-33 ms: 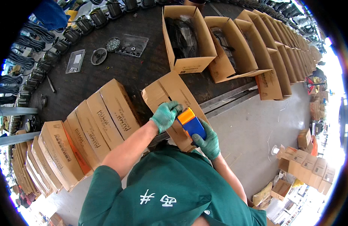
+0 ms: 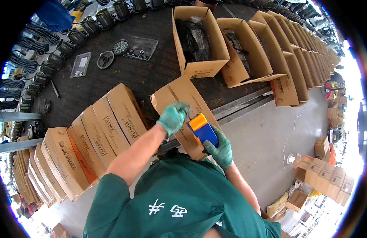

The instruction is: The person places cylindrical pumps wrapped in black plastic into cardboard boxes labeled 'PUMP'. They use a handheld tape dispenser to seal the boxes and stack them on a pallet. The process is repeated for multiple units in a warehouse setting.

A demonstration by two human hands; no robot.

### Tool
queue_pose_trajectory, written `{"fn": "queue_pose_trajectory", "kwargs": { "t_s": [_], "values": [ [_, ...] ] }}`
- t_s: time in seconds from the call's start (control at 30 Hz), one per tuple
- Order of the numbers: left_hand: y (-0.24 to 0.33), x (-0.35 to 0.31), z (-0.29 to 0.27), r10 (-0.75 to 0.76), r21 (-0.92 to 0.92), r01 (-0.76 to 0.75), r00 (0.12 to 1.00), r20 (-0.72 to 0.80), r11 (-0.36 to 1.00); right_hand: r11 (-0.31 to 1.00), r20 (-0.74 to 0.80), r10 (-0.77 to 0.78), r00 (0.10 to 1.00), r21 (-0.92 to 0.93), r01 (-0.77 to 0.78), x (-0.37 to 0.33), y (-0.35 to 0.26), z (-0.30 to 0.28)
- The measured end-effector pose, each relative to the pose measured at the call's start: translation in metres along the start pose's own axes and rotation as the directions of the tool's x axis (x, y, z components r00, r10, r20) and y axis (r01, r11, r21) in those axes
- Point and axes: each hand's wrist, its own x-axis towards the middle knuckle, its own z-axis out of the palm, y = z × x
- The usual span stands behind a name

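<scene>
A closed brown carton (image 2: pixel 190 92) lies in front of me at the bench edge, with a seam across its top. Over it, my gloved right hand (image 2: pixel 222 151) grips a tape dispenser (image 2: pixel 206 135) with a blue body and an orange front end. The thumb presses on the blue side. My left hand (image 2: pixel 173 118), in a green glove, is just left of the dispenser's orange end, above the carton. Its fingers are curled together and slightly blurred; whatever they pinch is hidden.
Closed cartons (image 2: pixel 112 123) stand in a row at left. Open cartons (image 2: pixel 203 67) holding dark, bagged parts line the right side of the dark bench (image 2: pixel 128 75). Small dishes of nuts and washers (image 2: pixel 120 47) sit farther back. Pumps (image 2: pixel 90 25) rim the bench; stacked boxes (image 2: pixel 326 170) stand at right.
My left hand has shifted slightly up and to the left, away from the dispenser's orange end. The right hand and dispenser have hardly moved.
</scene>
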Motion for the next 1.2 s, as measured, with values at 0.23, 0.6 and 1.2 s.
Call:
{"fn": "queue_pose_trajectory", "kwargs": {
  "t_s": [0.23,0.6,1.2],
  "values": [
    [0.032,0.106,-0.143,-0.008,0.348,0.101,0.966,-0.259,0.932,0.991,-0.015,0.129,0.992,-0.020,-0.129,0.011,-0.015,0.005],
    [-0.017,0.158,-0.158,-0.347,0.656,0.179,0.928,0.134,0.733,0.976,0.014,0.193,0.981,-0.109,-0.190,0.014,-0.033,0.003],
    [0.017,0.007,0.081,-0.116,0.214,-0.976,0.216,0.969,-0.032,0.700,-0.188,0.438,0.879,-0.542,-0.465,-0.149,0.016,-0.089]
  ]
}}
